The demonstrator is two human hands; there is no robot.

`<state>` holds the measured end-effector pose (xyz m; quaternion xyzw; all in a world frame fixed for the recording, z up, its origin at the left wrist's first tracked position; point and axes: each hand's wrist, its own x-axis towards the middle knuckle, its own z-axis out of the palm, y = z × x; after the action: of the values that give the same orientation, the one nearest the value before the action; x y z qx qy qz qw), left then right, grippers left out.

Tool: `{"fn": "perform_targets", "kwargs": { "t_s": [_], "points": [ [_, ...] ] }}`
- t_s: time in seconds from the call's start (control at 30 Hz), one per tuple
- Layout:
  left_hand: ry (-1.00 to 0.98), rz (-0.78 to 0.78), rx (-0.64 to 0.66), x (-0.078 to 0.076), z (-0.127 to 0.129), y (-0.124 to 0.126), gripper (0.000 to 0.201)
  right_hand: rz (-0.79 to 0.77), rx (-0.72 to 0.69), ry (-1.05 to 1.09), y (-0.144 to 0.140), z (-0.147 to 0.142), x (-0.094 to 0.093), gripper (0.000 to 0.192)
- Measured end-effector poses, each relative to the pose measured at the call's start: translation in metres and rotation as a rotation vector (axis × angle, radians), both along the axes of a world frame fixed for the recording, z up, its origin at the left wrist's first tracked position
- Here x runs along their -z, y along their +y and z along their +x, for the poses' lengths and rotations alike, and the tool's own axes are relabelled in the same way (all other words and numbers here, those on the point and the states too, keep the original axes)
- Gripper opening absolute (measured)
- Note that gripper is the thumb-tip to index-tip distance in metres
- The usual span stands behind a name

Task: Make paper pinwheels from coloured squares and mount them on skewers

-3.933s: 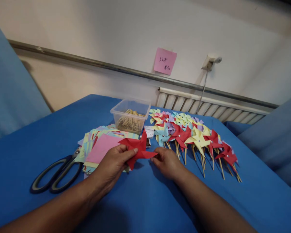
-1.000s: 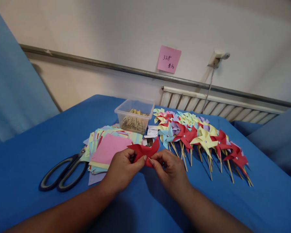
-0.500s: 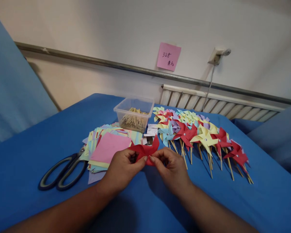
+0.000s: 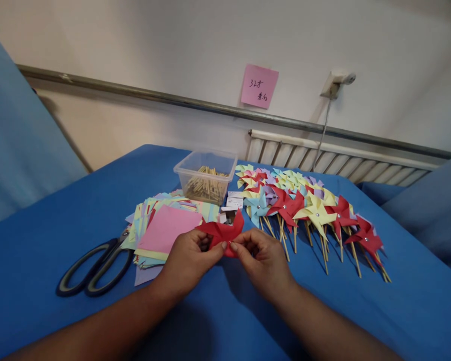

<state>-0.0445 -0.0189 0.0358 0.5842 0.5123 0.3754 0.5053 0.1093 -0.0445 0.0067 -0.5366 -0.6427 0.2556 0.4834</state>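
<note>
A blue-covered table carries a spread of craft things: black-handled scissors at the left, a fanned stack of coloured paper squares with a pink sheet on top, a clear plastic box of wooden sticks behind it, and a long row of finished pinwheels on sticks running off to the right. A pink note is stuck on the wall behind.

The red paper pinwheel sits just above the table in front of the paper stack, between the two hands. The left hand pinches its near edge from the left, the right hand pinches it from the right, and their fingertips nearly meet at the middle.

Compared with half a second ago, the hands and the pinwheel have barely shifted.
</note>
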Motion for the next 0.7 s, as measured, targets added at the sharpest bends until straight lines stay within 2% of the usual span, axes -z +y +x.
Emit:
{"fn": "perform_targets", "kwargs": {
  "t_s": [0.2, 0.33, 0.7],
  "points": [
    [0.022, 0.027, -0.039, 0.000, 0.000, 0.000, 0.014, 0.033, -0.009, -0.019, -0.005, -0.002, -0.007, 0.009],
    [0.045, 0.042, -0.014, 0.004, 0.000, 0.001, 0.015, 0.020, -0.004, -0.040, -0.006, -0.003, -0.011, 0.009],
    [0.070, 0.058, 0.000, 0.006, -0.002, 0.000, 0.018, 0.013, 0.012, -0.029, -0.003, -0.003, -0.004, 0.010]
  ]
}}
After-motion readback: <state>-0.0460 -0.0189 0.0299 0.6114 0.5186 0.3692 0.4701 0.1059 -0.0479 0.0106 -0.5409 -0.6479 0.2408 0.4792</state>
